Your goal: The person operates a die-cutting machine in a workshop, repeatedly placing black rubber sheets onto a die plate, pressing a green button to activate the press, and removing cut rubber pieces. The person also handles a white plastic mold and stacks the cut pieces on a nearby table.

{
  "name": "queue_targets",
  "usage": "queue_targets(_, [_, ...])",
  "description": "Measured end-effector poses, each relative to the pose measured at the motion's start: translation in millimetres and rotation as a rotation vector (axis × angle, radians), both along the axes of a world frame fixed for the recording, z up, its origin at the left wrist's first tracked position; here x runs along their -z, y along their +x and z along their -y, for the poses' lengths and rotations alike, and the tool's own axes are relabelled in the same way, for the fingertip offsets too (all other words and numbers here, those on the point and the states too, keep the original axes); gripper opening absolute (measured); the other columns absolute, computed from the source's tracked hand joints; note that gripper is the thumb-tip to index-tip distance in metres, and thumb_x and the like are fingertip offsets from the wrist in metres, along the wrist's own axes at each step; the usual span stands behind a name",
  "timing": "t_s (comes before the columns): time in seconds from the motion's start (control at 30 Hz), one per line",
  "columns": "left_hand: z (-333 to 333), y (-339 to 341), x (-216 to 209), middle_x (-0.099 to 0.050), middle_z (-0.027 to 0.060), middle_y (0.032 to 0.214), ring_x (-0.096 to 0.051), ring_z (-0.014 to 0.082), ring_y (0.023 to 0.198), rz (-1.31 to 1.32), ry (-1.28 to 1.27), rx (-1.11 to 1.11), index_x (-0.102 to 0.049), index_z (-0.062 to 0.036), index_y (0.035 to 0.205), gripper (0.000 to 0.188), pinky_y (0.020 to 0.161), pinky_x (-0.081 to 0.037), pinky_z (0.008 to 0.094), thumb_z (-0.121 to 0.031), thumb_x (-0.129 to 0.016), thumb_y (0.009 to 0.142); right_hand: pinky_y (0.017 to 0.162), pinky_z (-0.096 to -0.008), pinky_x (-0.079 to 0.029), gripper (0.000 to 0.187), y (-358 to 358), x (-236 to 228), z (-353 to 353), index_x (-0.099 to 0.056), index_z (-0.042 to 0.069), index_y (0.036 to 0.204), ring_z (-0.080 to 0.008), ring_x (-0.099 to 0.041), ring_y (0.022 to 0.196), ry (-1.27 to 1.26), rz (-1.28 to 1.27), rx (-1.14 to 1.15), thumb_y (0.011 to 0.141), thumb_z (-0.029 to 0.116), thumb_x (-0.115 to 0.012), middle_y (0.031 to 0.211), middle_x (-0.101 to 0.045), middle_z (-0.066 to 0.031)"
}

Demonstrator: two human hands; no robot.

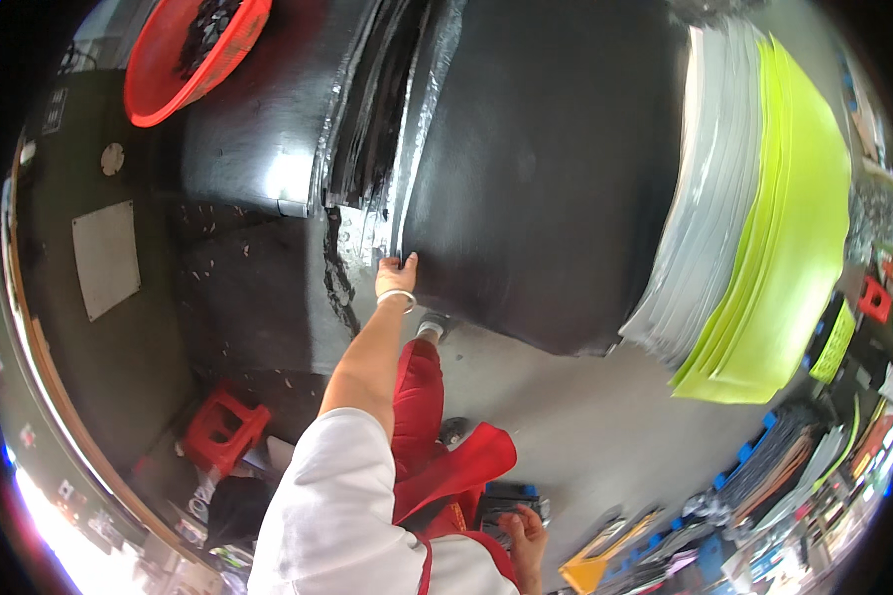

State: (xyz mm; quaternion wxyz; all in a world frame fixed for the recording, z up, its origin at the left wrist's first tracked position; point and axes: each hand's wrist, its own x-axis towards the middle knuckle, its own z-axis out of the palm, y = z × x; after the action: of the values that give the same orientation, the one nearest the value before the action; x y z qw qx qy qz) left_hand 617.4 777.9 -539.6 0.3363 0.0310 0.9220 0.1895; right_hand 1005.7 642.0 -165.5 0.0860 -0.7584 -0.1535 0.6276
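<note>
My left hand (396,277), with a pale bangle (397,297) on its wrist, reaches forward to the near left corner of a large black sheet (556,169). Its fingers and thumb are closed on the sheet's edge. Left of that edge, a bundle of black strips or sheet edges (372,119) runs away from me, some of it shiny. My right hand (524,535) is back by my body at the lower right, fingers loosely bent and apart, with nothing visible in it. Stacked grey-white sheets (680,238) and bright yellow-green sheets (789,228) hang right of the black sheet.
A red basin (159,74) holding dark scraps sits at the far left on a dark glossy surface. A red stool (223,430) stands at the lower left. Another red stool (874,299) and a yellow metal frame (590,565) are on the right, near piled materials. Grey floor (566,426) lies below.
</note>
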Motion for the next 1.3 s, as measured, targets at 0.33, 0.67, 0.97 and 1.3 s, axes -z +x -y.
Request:
queue_targets(0.33, [-86.4,73.5,-234.3,-0.066,0.0137,0.077,-0.067,0.0308,0.071,-0.205,0.143,1.133,-0.067,-0.0116,0.083,0.034,0.061,-0.053,0.0427,-0.035,-0.046,0.095,0.067,-0.0269,-0.054,0.025,59.1,21.4,-6.2,-0.057,-0.003,0.114,-0.0144,-0.064,0.075,-0.036,0.060,-0.174,0.090,0.005,-0.059,0.087,-0.067,-0.0104])
queue_targets(0.67, [-17.7,28.9,-611.3,-0.059,0.0080,0.057,-0.061,0.0276,0.056,-0.266,0.348,1.692,-0.067,-0.0091,0.072,0.038,0.048,-0.046,0.0399,-0.042,-0.057,0.088,0.090,-0.0317,-0.047,0.033,-2.8,-140.0,-318.8,-0.055,-0.004,0.120,-0.0187,-0.059,0.103,1.230,0.329,-0.513,0.089,0.006,-0.061,0.112,-0.062,-0.0130])
queue_targets(0.97, [226.3,-0.2,-819.8,-0.058,0.0030,0.058,-0.062,0.0219,0.061,-0.476,-0.185,1.492,-0.058,-0.0110,0.064,0.006,0.058,-0.045,0.0339,-0.017,-0.060,0.067,0.074,-0.0414,-0.050,0.049,-294.0,-303.4,-166.5,-0.063,0.005,0.096,-0.0278,-0.063,0.084,1.204,-0.846,-2.197,0.065,0.039,-0.079,0.084,-0.065,-0.0094])
queue_targets(1.3, [491.1,18.5,-862.5,-0.049,0.0027,0.063,-0.054,0.0198,0.062,-1.032,-0.688,0.377,-0.064,-0.0098,0.085,0.016,0.060,-0.041,0.0344,-0.014,-0.061,0.069,0.080,-0.0271,-0.050,0.025,-416.8,-160.1,4.7,-0.069,0.005,0.107,-0.0131,-0.064,0.090,-0.128,-1.267,-2.495,0.085,0.017,-0.066,0.096,-0.070,-0.0080])
